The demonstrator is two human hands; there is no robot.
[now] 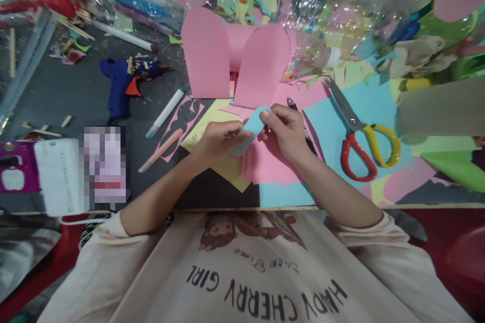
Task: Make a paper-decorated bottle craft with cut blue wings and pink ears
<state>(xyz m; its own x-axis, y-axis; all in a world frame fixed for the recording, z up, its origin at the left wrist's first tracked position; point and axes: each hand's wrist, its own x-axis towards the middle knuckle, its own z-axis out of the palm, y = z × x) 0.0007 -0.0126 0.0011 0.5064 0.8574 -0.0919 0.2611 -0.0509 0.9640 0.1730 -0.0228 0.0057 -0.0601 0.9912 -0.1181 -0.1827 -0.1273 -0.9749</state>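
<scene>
Between my two hands, above a pile of coloured paper, is a light blue strip of paper [253, 122] with a rounded upper end. My left hand [222, 140] is closed on its lower left part, thumb lying along the strip. At the rounded end, my right hand [286, 128] pinches the strip between thumb and fingers. Pink paper [275, 164] and yellow paper [235, 171] lie beneath the hands. Just beyond stands a pink paper shape with two rounded panels [207, 55]. A black pen [308, 136] lies partly hidden by my right hand.
Scissors [354, 126] with red and yellow handles lie at right on blue paper [394, 106]. A blue glue gun [121, 83], markers [164, 113] and a phone [108, 166] are at left. Plastic bottles [310, 55] and paper scraps crowd the back.
</scene>
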